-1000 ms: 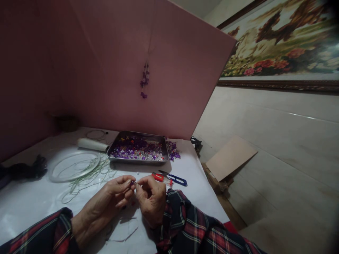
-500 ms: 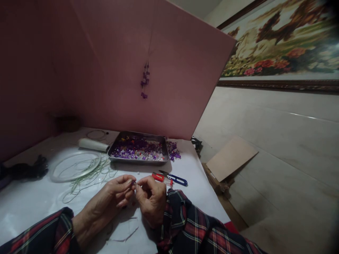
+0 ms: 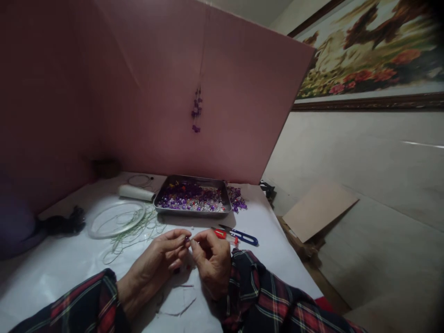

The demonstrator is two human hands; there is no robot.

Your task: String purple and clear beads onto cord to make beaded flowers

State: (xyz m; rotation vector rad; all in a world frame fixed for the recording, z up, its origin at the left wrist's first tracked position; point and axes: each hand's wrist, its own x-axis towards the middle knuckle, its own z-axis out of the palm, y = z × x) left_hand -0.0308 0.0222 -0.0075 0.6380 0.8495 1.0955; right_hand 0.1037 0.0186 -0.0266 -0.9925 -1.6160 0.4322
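Between thumb and forefinger, my left hand (image 3: 161, 256) pinches a small dark purple bead (image 3: 187, 239). My right hand (image 3: 211, 259) is closed in a pinch right beside that bead; whatever its fingertips hold is too small to make out. Both hands meet above the white tabletop, fingertips almost touching. Behind them stands a metal tray (image 3: 192, 214) of purple, clear and a few coloured beads. Just past my right hand lie blue thread snips (image 3: 243, 236) and a red-handled tool (image 3: 225, 234). Thin dark strands (image 3: 178, 312) lie under my wrists.
Green thread (image 3: 128, 238) spills from a clear plastic ring (image 3: 92, 226) on the left. A white cone (image 3: 135, 192) lies beside the tray, and more purple beads (image 3: 237, 199) are heaped at its right. A beaded strand (image 3: 196, 111) hangs on the pink panel (image 3: 166, 138) behind.
The whole view has shifted, so the table and hands appear further right. Both hands keep the same pinch at the bead, with only slight finger movement.
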